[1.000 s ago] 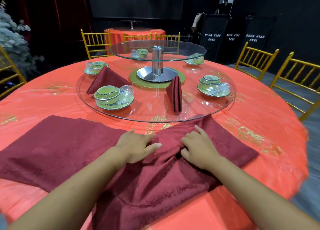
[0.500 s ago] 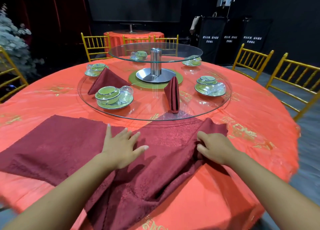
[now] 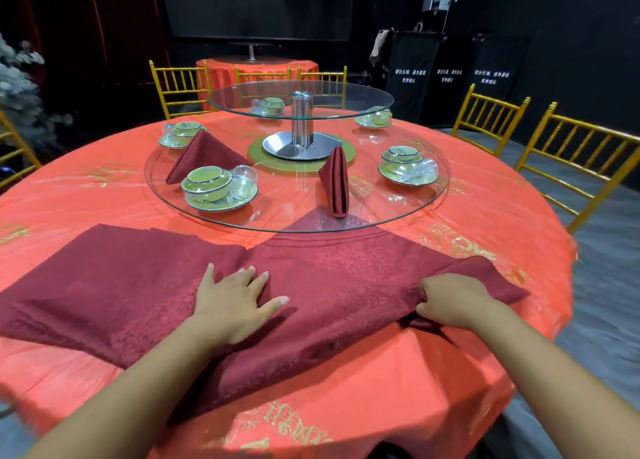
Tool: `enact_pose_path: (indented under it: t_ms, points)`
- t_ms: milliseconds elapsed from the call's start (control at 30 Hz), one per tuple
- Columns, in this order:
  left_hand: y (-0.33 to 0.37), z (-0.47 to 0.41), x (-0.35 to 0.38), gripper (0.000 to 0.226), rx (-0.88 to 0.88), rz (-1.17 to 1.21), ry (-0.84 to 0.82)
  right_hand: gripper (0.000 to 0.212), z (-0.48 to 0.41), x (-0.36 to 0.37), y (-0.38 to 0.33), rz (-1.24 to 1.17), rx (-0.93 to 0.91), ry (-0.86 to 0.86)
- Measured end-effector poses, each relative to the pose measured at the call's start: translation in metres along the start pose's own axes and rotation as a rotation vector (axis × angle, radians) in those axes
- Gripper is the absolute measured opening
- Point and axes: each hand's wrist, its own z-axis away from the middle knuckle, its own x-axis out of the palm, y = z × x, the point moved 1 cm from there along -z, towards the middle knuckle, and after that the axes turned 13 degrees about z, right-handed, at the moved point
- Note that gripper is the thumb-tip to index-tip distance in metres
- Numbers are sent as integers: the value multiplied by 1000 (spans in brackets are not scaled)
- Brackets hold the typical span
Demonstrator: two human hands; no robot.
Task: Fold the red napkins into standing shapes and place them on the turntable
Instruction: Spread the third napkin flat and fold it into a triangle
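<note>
Red napkin: spread under both hands. Left hand: flat, fingers splayed, pressing it. Right hand: pinching its bunched right end. Just ahead: turntable rim, folded napkins, bowl sets. Leftward: napkin stack.

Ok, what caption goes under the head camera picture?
Left hand flat on a red napkin, right hand pinching its edge, two folded napkins standing on the turntable.

Bare glass on the turntable opens at lower centre of the frame, between the bowl set at centre left and the standing napkin just right of it. The upper glass tier overhangs the middle, and its steel post blocks the centre.
</note>
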Motion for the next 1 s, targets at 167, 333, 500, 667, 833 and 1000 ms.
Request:
enact_pose_path:
  t_ms: [167,333,500,667,833,1000]
  points:
    - [8,14,-12,92,-119,-34,-15,7,-1,-5,-5,-256,13,109]
    - [40,49,-8,98,150,151,-136,39,-5,-6,-24,-445,-166,255]
    - [42,57,11,83,218,93,-209,43,-5,-3,-38,-324,-170,206]
    - [34,40,20,77,220,85,-147,43,1,-1,-31,-130,-41,236]
    - [46,15,12,72,250,178,-163,39,1,1,-21,-140,44,126]
    - [58,-1,2,64,145,16,0,27,-8,5,-18,-190,111,187]
